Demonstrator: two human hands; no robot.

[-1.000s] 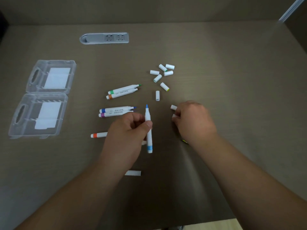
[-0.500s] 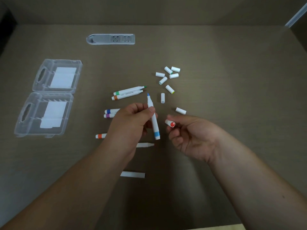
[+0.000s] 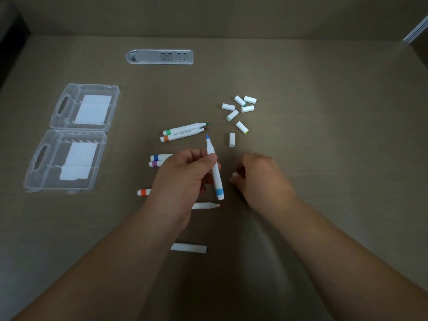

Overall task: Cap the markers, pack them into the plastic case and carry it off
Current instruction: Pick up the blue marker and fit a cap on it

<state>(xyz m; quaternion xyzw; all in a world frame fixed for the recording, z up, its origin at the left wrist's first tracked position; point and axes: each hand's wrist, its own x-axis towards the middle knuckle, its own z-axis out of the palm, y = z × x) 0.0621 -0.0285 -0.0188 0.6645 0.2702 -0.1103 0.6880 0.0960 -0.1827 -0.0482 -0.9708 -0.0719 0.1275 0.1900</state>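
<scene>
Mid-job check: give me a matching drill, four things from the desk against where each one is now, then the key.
Things:
1. blue marker
2. case
3. loose caps
4. green marker

Places:
A. open at the desk's left
B. lying beside the orange marker
C. gripped in the left hand
D. scattered beyond the right hand

Pairs: 1-C, 2-A, 3-D, 4-B

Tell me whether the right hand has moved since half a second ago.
Yes. The right hand has turned palm-down and dropped toward the table, staying below the lone upright white cap; a white cap end shows at its fingers.
</scene>
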